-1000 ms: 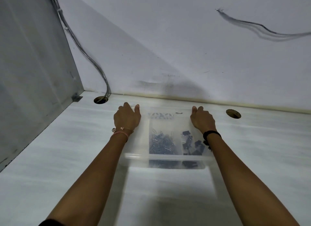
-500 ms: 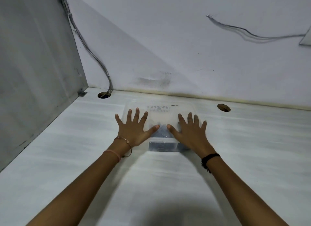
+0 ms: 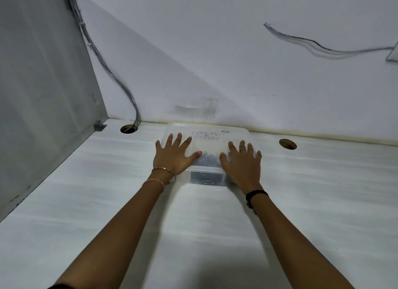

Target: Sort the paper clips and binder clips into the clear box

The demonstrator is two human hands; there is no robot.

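Note:
The clear box (image 3: 206, 138) stands on the white desk against the back wall, with a translucent lid on top. Dark clips (image 3: 205, 178) show through its front wall and between my thumbs. My left hand (image 3: 173, 156) lies flat on the left half of the lid, fingers spread. On the right half my right hand (image 3: 242, 161) lies flat the same way, a ring on one finger. Neither hand grips anything. Most of the box's contents are hidden under my hands and the cloudy lid.
The white desk (image 3: 312, 202) meets a wall at the back and a grey partition (image 3: 43, 95) at the left. Two round cable holes (image 3: 128, 128) (image 3: 287, 143) flank the box; a cable bundle (image 3: 107, 62) drops into the left one.
One second ago my hands held the far corners of the open box. Now the lid covers it, both palms lie flat on top, and the box sits further back by the wall.

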